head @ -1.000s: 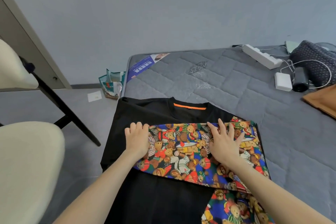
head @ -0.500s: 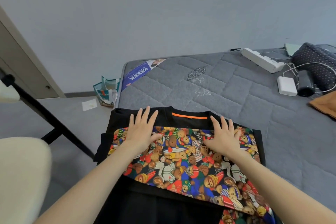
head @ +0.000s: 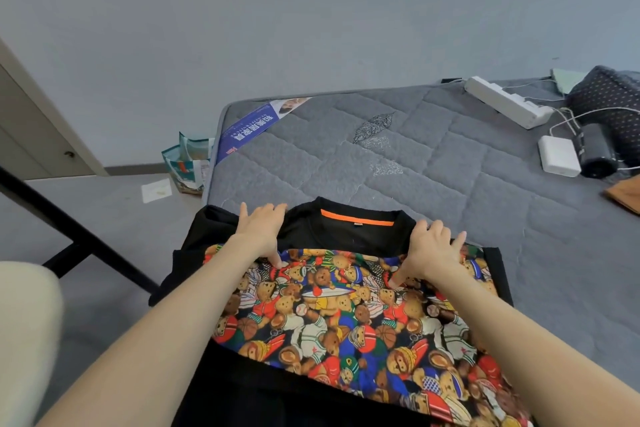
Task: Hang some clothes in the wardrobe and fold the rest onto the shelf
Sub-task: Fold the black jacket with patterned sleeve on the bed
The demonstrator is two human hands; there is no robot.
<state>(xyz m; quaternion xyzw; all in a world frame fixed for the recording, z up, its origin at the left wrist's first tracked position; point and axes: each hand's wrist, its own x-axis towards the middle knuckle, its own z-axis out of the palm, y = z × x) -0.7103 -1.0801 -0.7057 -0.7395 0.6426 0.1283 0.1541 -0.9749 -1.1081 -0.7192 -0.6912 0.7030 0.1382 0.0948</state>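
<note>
Pressing down on a black shirt spread across a grey quilted mattress, a person's left hand and right hand lie near its orange-trimmed collar, fingers mostly flat though the right hand's are slightly bent, thumbs on the folded bear-print panel; neither visibly grips the cloth. A white power strip and charger lie at the mattress's far right.

Soft, even, diffuse indoor light, source not shown, only faint shadows cast under the forearms, no glare, strong wide-angle bending seen toward the edges, slight softness and compression blur noted throughout
</note>
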